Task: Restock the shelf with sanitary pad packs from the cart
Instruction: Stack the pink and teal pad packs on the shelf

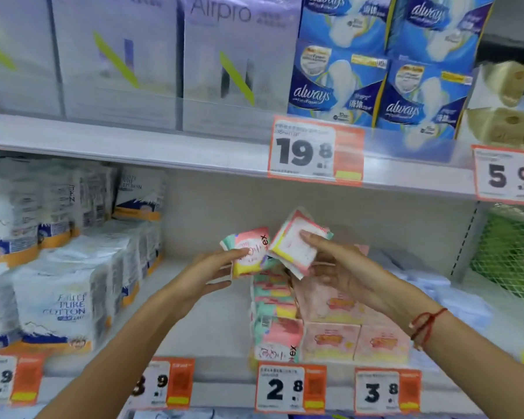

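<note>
My two bare forearms and hands, seen from above.

Neither my left hand (217, 272) nor my right hand (342, 267) wears a glove or ring that I can make out, and no sleeve reaches either forearm. A thin red string bracelet (425, 323) circles my right wrist in several strands, with a loose knotted end hanging down. My left wrist is bare.

Small print on the price tags (290, 387) is blurred, and the toilet rolls (507, 104) are cropped at right.
</note>
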A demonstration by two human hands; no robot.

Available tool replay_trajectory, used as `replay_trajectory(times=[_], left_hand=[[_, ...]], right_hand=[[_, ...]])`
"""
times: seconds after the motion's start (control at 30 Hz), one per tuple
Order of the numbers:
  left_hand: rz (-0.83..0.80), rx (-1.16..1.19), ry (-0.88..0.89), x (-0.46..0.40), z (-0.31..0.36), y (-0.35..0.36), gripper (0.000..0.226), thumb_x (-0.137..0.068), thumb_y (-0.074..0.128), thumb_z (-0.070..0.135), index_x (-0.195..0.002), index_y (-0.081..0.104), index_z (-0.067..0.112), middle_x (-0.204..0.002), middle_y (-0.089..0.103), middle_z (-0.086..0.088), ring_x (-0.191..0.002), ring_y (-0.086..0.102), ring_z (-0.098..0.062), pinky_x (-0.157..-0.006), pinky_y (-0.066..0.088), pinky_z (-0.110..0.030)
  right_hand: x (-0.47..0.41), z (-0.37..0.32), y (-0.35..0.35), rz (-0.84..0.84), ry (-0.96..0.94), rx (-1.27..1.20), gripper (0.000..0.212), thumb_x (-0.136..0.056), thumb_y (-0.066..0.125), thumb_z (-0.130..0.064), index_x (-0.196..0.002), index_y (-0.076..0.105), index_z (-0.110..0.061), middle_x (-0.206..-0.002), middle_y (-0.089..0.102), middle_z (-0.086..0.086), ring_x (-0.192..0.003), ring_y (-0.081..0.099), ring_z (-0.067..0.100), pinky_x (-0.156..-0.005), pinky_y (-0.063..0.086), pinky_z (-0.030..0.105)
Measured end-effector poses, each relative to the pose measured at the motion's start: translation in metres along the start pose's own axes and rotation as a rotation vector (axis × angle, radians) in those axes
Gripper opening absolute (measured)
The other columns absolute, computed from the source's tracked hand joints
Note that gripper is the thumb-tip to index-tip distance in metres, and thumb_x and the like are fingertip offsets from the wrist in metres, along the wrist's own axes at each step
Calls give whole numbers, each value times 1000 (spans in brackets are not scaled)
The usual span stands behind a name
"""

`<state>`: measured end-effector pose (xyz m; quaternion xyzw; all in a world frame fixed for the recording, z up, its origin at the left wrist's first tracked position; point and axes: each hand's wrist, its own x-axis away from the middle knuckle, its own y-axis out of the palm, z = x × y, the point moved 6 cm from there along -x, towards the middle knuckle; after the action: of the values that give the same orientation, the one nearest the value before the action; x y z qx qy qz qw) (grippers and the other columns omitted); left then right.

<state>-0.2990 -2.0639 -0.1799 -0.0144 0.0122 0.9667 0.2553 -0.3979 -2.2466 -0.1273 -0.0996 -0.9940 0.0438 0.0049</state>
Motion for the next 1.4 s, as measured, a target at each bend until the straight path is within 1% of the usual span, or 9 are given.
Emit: replay_trajectory(times=[0.2,0.43,0.57,0.67,1.0,1.17,1.23,1.3,1.4], left_hand=[[-2,14,26,-32,-9,-11,28,-85,65,35,-110,68,22,-102,74,7,-99,65,-7,-94,47,-28],[99,-14,96,-71,-10,-10,39,-71,75,26,-108,66,15,-109,72,-6,-106,65,-21,-88,51,-25],[206,-240,152,-112,4,-9,49,-78,77,21,-121,55,14,-116,61,0,-104,57,-18,-79,46,-26],[68,-351,129,-136,2,8,51,-84,71,22,-130,51,13,-122,58,2,-103,52,-12,-72,42,-17],[-145,-1040,168,-178,11,34,86,-71,81,30,-142,33,23,-141,45,0,-126,47,-21,-97,41,-28],[-43,-1431,187,-187,31,41,60,-74,67,55,-124,51,26,-116,62,3,-105,58,-21,-84,47,-31],[167,-1233,247,-182,45,25,49,-75,68,47,-110,51,18,-99,61,1,-97,59,-23,-73,44,-28],[264,-707,220,-179,43,2,49,-77,72,35,-110,42,14,-101,58,-4,-95,59,-23,-72,49,-34],[64,-22,110,-176,18,4,65,-86,65,19,-139,28,16,-127,56,-13,-110,57,-26,-96,45,-39]], right_hand=[[-44,-4,-8,101,36,69,27,-86,57,-44,-73,59,-21,-54,52,-2,-43,41,9,-49,27,22],[-80,-24,-29,183,-11,239,29,-81,66,-46,-82,66,-17,-83,70,4,-74,64,14,-59,43,21],[-92,-20,-40,202,-23,261,33,-82,64,-46,-94,67,-15,-87,69,2,-83,64,16,-69,46,25],[-98,-14,-49,241,-24,292,38,-81,64,-47,-101,66,-15,-92,68,3,-90,60,21,-80,43,29],[-113,-13,-61,267,-103,235,18,-82,68,-34,-94,61,-22,-90,66,-1,-89,60,18,-87,44,30],[-115,-12,-61,287,-135,203,32,-82,68,-36,-108,61,-18,-94,67,-1,-93,61,19,-80,46,26],[-113,-13,-64,317,-144,167,39,-81,69,-37,-114,60,-16,-97,66,1,-95,60,20,-84,45,29],[-113,-14,-66,328,-132,133,41,-81,69,-37,-115,60,-16,-98,66,1,-94,59,19,-86,44,29],[-113,-12,-64,307,-106,94,42,-82,68,-38,-117,59,-15,-93,65,-1,-93,60,17,-84,45,26]])
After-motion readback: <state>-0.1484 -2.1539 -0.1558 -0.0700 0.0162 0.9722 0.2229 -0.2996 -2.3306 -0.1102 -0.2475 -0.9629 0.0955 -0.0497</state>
